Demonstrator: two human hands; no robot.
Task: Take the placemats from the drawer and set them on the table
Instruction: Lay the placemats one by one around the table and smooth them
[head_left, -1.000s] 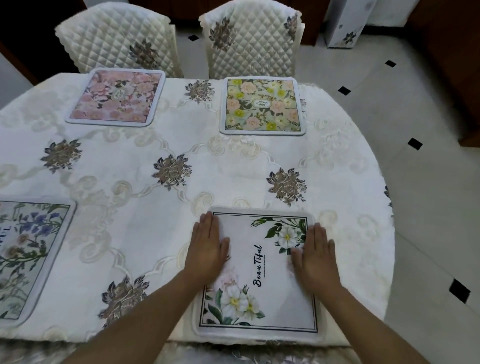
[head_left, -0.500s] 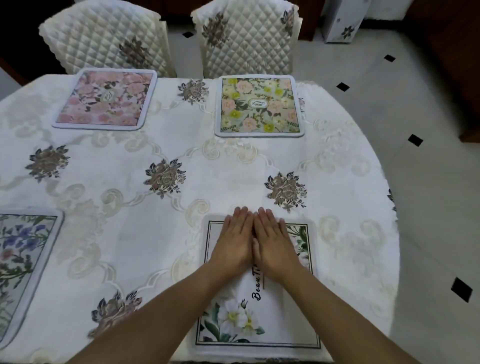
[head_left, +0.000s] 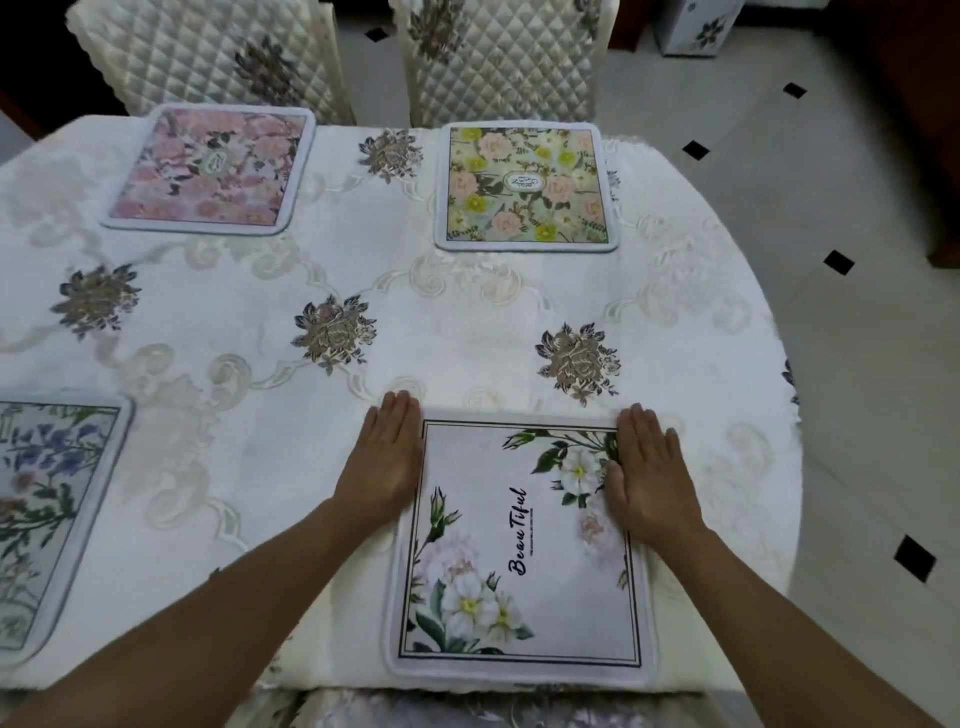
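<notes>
- At 6 o'clock, nearest the table's edge, the white-flower placemat (head_left: 519, 561) lies flat on the tablecloth (head_left: 467, 322).
- The left hand (head_left: 382, 467) lies flat at this mat's 10 o'clock corner, with fingers straight and together, overlapping the border.
- The right hand (head_left: 649, 483) is also flat and straight-fingered, resting on the mat's 2 o'clock corner.
- At 9 o'clock a blue-flower placemat (head_left: 47, 519) lies cut off by the frame.
- At 11 o'clock lies a pink placemat (head_left: 208, 169), and at 12 o'clock a yellow-green placemat (head_left: 524, 187).
- Beyond them stand one quilted chair (head_left: 208, 57) and a second quilted chair (head_left: 498, 57).
</notes>
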